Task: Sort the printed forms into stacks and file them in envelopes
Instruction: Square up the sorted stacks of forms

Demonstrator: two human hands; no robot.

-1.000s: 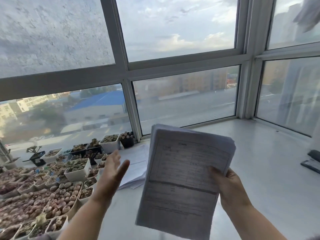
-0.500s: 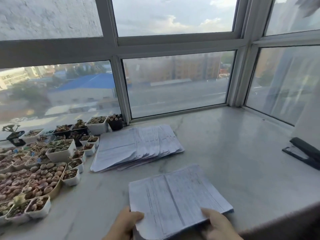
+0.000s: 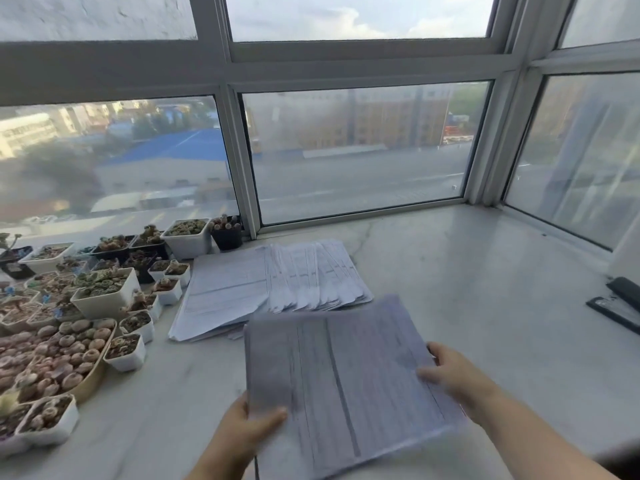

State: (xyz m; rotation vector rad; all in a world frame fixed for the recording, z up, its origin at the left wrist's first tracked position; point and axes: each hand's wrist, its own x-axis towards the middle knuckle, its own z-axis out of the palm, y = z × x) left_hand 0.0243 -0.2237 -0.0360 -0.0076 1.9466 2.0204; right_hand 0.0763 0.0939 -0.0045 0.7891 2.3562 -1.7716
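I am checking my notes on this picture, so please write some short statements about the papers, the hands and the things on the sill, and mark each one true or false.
1. Both hands hold the near stack of forms. True: the left hand grips its left edge, the right hand its right edge.
2. The fanned pile of forms lies beyond the held stack. True.
3. The plant pots stand right of the papers. False: they stand on the left.
4. A black stapler lies at the right edge. True.
5. An envelope lies on the fanned pile. False: no envelope is in view.
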